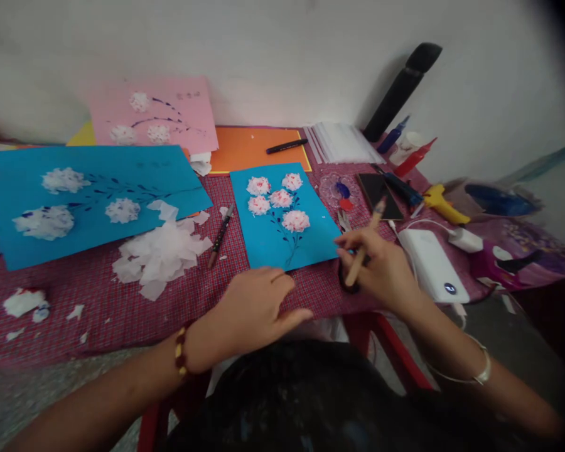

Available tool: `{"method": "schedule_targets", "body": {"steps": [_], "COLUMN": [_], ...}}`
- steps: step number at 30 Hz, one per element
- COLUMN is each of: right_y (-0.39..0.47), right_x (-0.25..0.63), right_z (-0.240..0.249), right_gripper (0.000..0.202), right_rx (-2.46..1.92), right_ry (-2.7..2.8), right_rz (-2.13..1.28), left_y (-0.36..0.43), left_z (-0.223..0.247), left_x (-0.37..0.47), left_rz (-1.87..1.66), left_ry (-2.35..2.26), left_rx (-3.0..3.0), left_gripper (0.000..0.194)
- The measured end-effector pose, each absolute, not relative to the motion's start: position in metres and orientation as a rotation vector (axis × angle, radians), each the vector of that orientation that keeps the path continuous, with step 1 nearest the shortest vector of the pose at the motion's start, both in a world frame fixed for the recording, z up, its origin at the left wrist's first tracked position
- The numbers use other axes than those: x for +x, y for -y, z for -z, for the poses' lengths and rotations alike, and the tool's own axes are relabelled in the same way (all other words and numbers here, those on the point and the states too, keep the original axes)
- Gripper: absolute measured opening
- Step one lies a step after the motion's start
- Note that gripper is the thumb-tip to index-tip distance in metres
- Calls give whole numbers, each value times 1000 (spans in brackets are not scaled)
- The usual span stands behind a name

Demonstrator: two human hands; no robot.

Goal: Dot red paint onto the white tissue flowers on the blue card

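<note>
My right hand point(381, 263) is closed around a wooden-handled paintbrush point(358, 265), its dark reddish tip pointing up and away. Below that hand, partly covered, are black-handled scissors point(343, 221). A blue paper card point(263, 242) lies before me, bearing several white paper-scrap flowers point(295, 221) with red specks and painted dark blue stems. My left hand point(245, 314) rests at the card's near edge, thumb apart, nothing visible in it; its fingertips are partly hidden. Right of the card, a small clear dish point(334, 188) holds blue and red paint.
Left are a larger blue flower card point(145, 163), a heap of white paper pieces point(155, 257) and a marker point(221, 235). A pink card point(198, 113) leans on the wall. Rightward are a phone point(379, 194), a white power bank point(433, 263), a glue gun point(440, 201) and paint tubes point(415, 158).
</note>
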State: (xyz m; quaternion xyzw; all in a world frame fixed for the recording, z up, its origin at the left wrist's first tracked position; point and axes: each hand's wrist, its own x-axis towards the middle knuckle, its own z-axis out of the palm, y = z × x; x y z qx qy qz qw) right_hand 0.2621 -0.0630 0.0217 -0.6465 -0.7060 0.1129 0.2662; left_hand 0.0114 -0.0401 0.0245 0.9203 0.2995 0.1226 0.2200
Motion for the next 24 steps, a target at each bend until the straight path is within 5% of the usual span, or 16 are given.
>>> {"method": "schedule_targets", "body": {"steps": [13, 24], "right_y": [95, 103], "right_x": [294, 309], "right_z": [25, 33], "right_gripper": [27, 29], "right_rx": [-2049, -2047], "right_ry": [1920, 1894], "right_rz": [-32, -57], "left_y": [19, -11], "left_z": [3, -3], "left_x": [-2, -23], "left_rz": [-80, -360], "left_ry": [-1148, -1385], "left_rx": [3103, 2779], "left_gripper": [10, 18]}}
